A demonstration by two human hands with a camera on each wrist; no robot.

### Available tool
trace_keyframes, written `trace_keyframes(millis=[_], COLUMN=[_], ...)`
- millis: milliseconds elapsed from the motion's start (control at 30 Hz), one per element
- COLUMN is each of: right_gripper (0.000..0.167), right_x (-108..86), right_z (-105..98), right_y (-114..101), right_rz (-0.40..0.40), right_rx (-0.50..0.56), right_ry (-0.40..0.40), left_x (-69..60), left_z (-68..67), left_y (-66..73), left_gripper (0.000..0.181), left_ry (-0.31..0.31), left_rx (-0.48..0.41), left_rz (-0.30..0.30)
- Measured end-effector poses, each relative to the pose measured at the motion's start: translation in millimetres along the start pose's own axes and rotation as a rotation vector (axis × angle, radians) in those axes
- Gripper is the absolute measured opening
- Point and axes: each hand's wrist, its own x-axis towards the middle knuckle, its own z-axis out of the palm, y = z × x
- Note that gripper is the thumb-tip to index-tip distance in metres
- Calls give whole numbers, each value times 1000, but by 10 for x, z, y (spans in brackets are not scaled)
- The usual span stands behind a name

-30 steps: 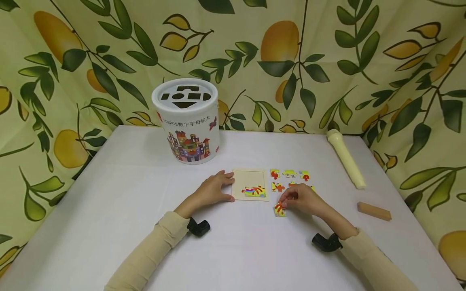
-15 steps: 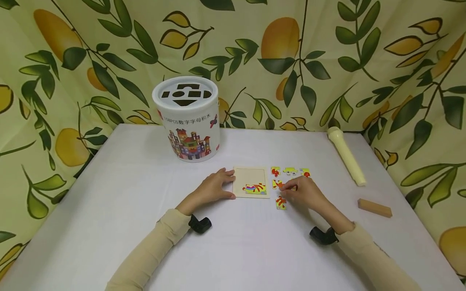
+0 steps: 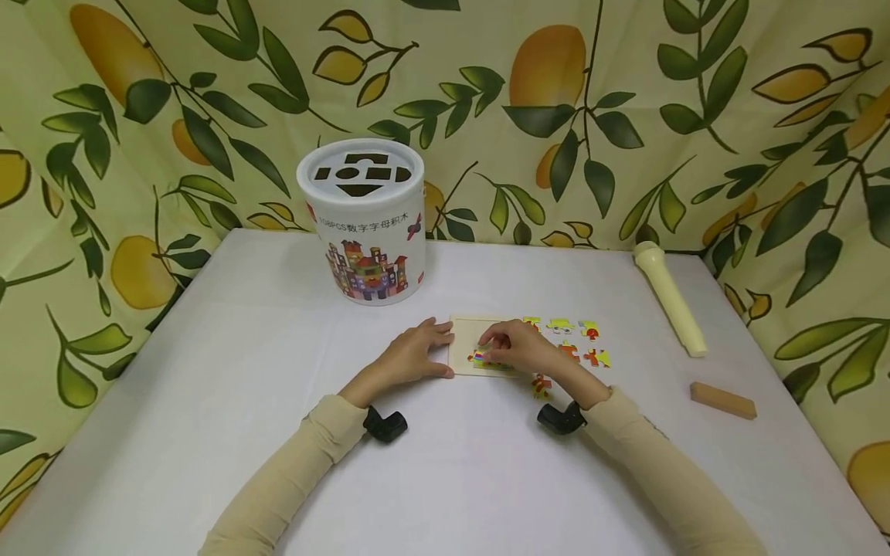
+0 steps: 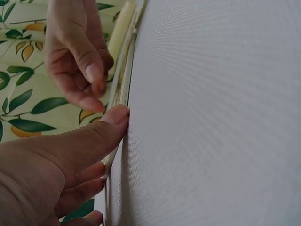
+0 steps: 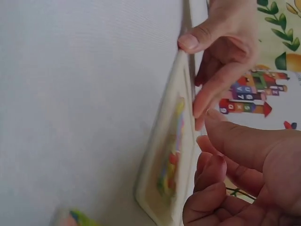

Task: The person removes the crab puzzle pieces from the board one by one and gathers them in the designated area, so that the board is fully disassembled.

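My left hand (image 3: 413, 355) holds the left edge of a thin wooden puzzle tray (image 3: 462, 328), its thumb at the near corner and its fingers along the side. A few joined, brightly coloured puzzle pieces (image 5: 171, 162) lie inside the tray. Over these pieces hovers my right hand (image 3: 524, 347), fingers bent, with a gap between thumb and index fingertip. No piece shows between them in either wrist view. Loose jigsaw pieces (image 3: 560, 327) in red and yellow lie right of the tray, partly hidden by the right hand. Another loose piece (image 3: 541, 385) lies below the right wrist.
A white block bucket (image 3: 365, 232) with shaped holes in its lid stands behind the tray. At the right lie a cream toy microphone (image 3: 670, 301) and a brown wooden block (image 3: 723, 400). A fruit-patterned curtain (image 3: 459, 46) closes off the back.
My right hand has moved from the loose pieces leftward to above the tray. The left hand stays on the tray's edge. The head view has shifted slightly.
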Motion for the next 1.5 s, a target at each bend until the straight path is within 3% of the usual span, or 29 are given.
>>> trace_keyframes(millis=[300, 833, 967, 1167, 1500], right_gripper=[24, 26, 23, 5, 7], right_x=[11, 19, 8, 2, 23], right_z=[79, 122, 118, 72, 21], right_y=[-5, 9, 24, 57, 78], right_rz=[-6, -44, -43, -44, -33], right_rx=[-8, -39, -26, 43, 89], right_ry=[-23, 29, 20, 41, 78], left_x=[40, 16, 9, 7, -1], left_z=[-17, -12, -12, -8, -15], left_y=[5, 1, 4, 5, 0], left_gripper=[66, 65, 65, 65, 65], left_ry=[-9, -12, -10, -16, -16], left_rx=[15, 1, -2, -5, -10], left_rz=[-3, -8, -11, -14, -8])
